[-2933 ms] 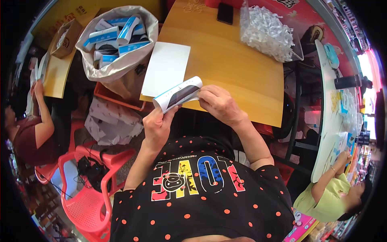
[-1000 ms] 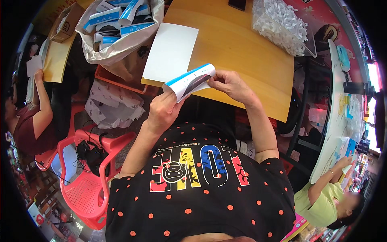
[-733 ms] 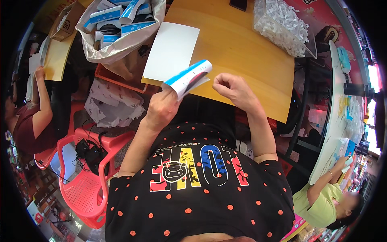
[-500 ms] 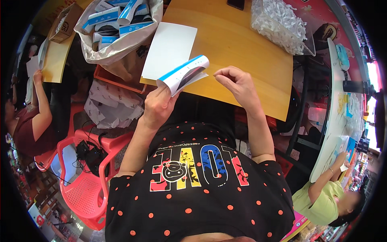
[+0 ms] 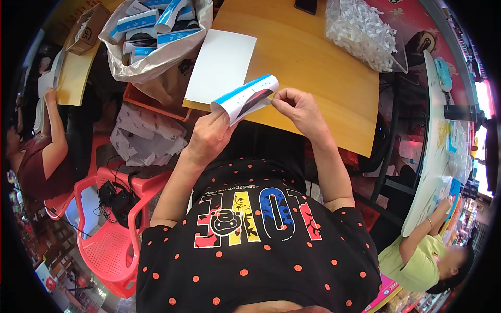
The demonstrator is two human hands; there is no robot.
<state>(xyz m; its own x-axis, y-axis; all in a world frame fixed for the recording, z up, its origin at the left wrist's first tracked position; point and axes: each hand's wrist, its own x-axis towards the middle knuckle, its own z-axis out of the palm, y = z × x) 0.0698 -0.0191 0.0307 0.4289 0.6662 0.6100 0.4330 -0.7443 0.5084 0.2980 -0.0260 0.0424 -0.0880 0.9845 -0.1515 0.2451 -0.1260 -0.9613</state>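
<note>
My left hand is wrapped round the lower left end of a curled printed sheet, white with a blue band and a dark patch. The sheet is bent into a loose roll, raised over the table's near edge. My right hand pinches with thumb and forefinger at the sheet's right corner; the fingertips hide exactly what is between them. Flat on the table, just beyond the roll, lies a stack of white sheets.
A pale bag full of similar blue-and-white rolls stands left of the wooden table. At the back right is a clear bin of curled white strips. A phone lies at the far edge. A red chair stands left; people sit on both sides.
The rolled sheet and my left hand have shifted slightly right. My right hand has moved left and now meets the sheet's corner, where before there was a gap.
</note>
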